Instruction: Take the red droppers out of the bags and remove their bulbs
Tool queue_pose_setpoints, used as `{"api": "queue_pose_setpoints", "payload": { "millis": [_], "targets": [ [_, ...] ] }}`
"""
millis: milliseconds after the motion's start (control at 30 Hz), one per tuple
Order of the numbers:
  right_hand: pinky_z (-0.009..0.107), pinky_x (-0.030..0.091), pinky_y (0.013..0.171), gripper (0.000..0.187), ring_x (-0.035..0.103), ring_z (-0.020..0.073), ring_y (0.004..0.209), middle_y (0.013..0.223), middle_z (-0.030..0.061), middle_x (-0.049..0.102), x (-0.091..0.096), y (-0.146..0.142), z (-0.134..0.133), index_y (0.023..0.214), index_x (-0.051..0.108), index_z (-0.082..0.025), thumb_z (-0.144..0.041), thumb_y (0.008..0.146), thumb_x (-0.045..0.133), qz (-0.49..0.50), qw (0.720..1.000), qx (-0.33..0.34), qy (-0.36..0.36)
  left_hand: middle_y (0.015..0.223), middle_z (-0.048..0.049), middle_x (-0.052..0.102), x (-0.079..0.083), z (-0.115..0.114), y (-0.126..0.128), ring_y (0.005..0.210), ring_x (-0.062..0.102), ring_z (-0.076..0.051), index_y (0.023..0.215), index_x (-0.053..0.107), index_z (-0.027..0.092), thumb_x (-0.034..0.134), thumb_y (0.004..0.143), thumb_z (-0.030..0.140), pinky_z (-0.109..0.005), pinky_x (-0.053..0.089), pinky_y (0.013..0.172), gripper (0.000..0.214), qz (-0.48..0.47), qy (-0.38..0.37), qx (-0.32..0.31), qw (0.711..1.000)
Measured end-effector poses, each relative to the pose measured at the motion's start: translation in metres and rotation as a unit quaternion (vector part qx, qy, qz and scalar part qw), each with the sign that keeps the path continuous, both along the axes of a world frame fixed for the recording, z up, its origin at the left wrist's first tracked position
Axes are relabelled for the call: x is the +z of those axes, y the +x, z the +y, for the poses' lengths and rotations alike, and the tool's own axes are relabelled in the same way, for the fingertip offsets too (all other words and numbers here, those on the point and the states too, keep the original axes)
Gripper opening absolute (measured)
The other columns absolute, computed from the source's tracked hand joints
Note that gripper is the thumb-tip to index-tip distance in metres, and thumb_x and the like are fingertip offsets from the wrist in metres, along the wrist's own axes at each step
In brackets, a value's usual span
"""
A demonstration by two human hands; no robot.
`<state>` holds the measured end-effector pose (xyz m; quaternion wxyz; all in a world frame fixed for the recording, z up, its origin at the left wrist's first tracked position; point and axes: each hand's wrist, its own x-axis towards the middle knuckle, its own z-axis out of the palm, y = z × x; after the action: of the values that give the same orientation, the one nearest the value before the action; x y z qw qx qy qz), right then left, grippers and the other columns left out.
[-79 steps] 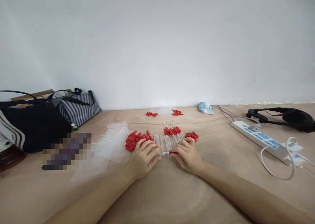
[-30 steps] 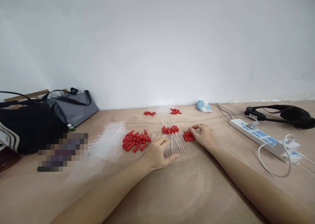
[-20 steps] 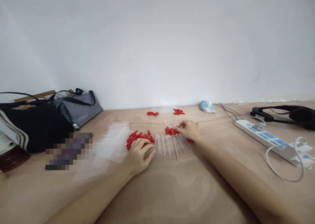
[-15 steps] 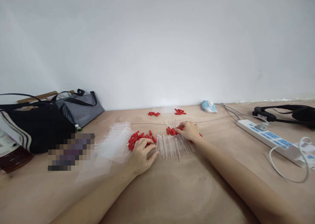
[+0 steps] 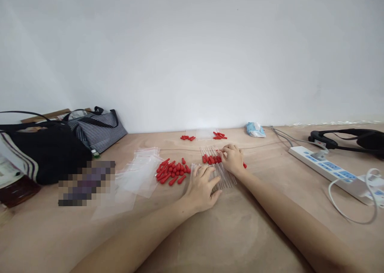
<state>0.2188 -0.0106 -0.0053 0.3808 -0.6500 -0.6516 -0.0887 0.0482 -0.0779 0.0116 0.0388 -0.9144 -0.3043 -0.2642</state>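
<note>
My left hand (image 5: 203, 188) lies over the near row of thin clear tubes (image 5: 226, 177), fingers apart and bent, fingertips on the tubes' upper ends. Beside it on the left is a loose pile of red rubber bulbs (image 5: 174, 169). My right hand (image 5: 233, 159) is at the far row of clear tubes (image 5: 207, 150), across which a line of red bulbs (image 5: 211, 159) lies. Its thumb and fingers are curled together at the right of that line; a small reddish spot shows at the fingertips, and what they hold is hidden.
Clear zip bags (image 5: 143, 173) lie left of the pile. Against the wall are more bulbs (image 5: 220, 135) and a blue-white packet (image 5: 255, 129). A power strip (image 5: 333, 169) with cables and a black headset (image 5: 345, 139) are right; bags (image 5: 99, 131) stand left.
My left hand has moved right, from the edge of the red pile onto the near tubes, uncovering more bulbs. My right hand has shifted slightly, its fingertips now a little higher.
</note>
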Motion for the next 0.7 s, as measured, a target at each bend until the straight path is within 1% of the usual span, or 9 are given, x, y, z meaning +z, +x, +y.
{"api": "queue_pose_setpoints", "payload": {
  "millis": [133,233,300,400,467,500,567,633,700],
  "targets": [
    [0.034,0.033,0.073,0.023,0.048,0.0197,0.083,0.082,0.0065,0.057,-0.001,0.004,-0.013,0.075,0.063,-0.018,-0.032,0.08,0.046,0.107,0.991,0.03,0.079,0.108,-0.0109,0.054,0.002,0.0,-0.002,0.103,0.045,-0.027,0.1,0.058,0.018,0.058,0.071,0.03,-0.049,0.031,0.09,0.032,-0.064,-0.024,0.023,0.997],
    [0.034,0.035,0.074,0.021,0.049,0.0182,0.081,0.082,0.0058,0.057,-0.002,-0.002,-0.037,0.079,0.063,-0.018,-0.031,0.08,0.047,0.137,0.978,0.098,0.126,0.101,-0.0103,0.058,0.006,-0.002,-0.005,0.097,0.051,-0.023,0.099,0.059,0.015,0.05,0.078,0.031,-0.042,0.038,0.087,0.028,-0.159,-0.111,0.037,0.98],
    [0.034,0.035,0.074,0.018,0.049,0.018,0.081,0.084,0.0053,0.057,-0.003,-0.013,-0.055,0.08,0.063,-0.02,-0.03,0.08,0.048,0.117,0.974,0.136,0.138,0.091,-0.0075,0.061,0.008,-0.003,-0.002,0.088,0.055,-0.02,0.092,0.059,0.015,0.043,0.082,0.033,-0.038,0.044,0.08,0.026,-0.218,-0.214,0.04,0.951],
    [0.035,0.034,0.074,0.016,0.05,0.0173,0.081,0.084,0.0047,0.057,-0.004,-0.032,-0.075,0.082,0.062,-0.021,-0.025,0.08,0.047,0.086,0.969,0.18,0.146,0.077,-0.0048,0.063,0.007,-0.003,0.007,0.073,0.059,-0.017,0.084,0.058,0.015,0.035,0.086,0.037,-0.032,0.048,0.066,0.033,-0.299,-0.364,0.014,0.882],
    [0.034,0.035,0.073,0.016,0.05,0.0169,0.081,0.085,0.0045,0.057,-0.003,-0.038,-0.081,0.083,0.062,-0.021,-0.024,0.08,0.047,0.066,0.966,0.206,0.144,0.072,-0.0049,0.062,0.004,-0.001,0.009,0.067,0.059,-0.015,0.085,0.056,0.013,0.029,0.088,0.037,-0.029,0.048,0.061,0.037,-0.344,-0.417,0.001,0.841],
    [0.034,0.035,0.073,0.016,0.05,0.017,0.081,0.085,0.0046,0.057,-0.002,-0.038,-0.083,0.085,0.062,-0.022,-0.024,0.08,0.047,0.053,0.965,0.214,0.143,0.071,-0.0049,0.061,0.003,0.0,0.007,0.064,0.059,-0.015,0.086,0.056,0.012,0.027,0.089,0.036,-0.028,0.048,0.059,0.038,-0.351,-0.421,0.006,0.836],
    [0.034,0.035,0.074,0.018,0.051,0.0176,0.083,0.09,0.0053,0.058,0.001,-0.033,-0.084,0.092,0.061,-0.023,-0.026,0.08,0.049,0.018,0.965,0.211,0.152,0.067,-0.0043,0.06,0.002,0.003,-0.005,0.061,0.058,-0.015,0.084,0.056,0.013,0.029,0.088,0.035,-0.028,0.047,0.057,0.036,-0.306,-0.372,0.032,0.876],
    [0.037,0.033,0.079,0.023,0.05,0.0193,0.09,0.098,0.0073,0.057,0.005,-0.023,-0.084,0.1,0.059,-0.023,-0.028,0.079,0.051,-0.026,0.966,0.189,0.175,0.068,-0.0042,0.06,0.002,0.005,-0.024,0.065,0.057,-0.016,0.079,0.058,0.014,0.037,0.086,0.033,-0.03,0.044,0.06,0.029,-0.198,-0.248,0.057,0.947],
    [0.04,0.029,0.085,0.029,0.048,0.0215,0.099,0.106,0.0081,0.057,0.007,-0.016,-0.084,0.107,0.056,-0.024,-0.031,0.079,0.051,-0.084,0.962,0.184,0.181,0.074,-0.0048,0.06,0.002,0.005,-0.045,0.072,0.055,-0.017,0.083,0.06,0.016,0.04,0.085,0.03,-0.032,0.042,0.067,0.024,-0.097,-0.115,0.043,0.988]
  ]
}}
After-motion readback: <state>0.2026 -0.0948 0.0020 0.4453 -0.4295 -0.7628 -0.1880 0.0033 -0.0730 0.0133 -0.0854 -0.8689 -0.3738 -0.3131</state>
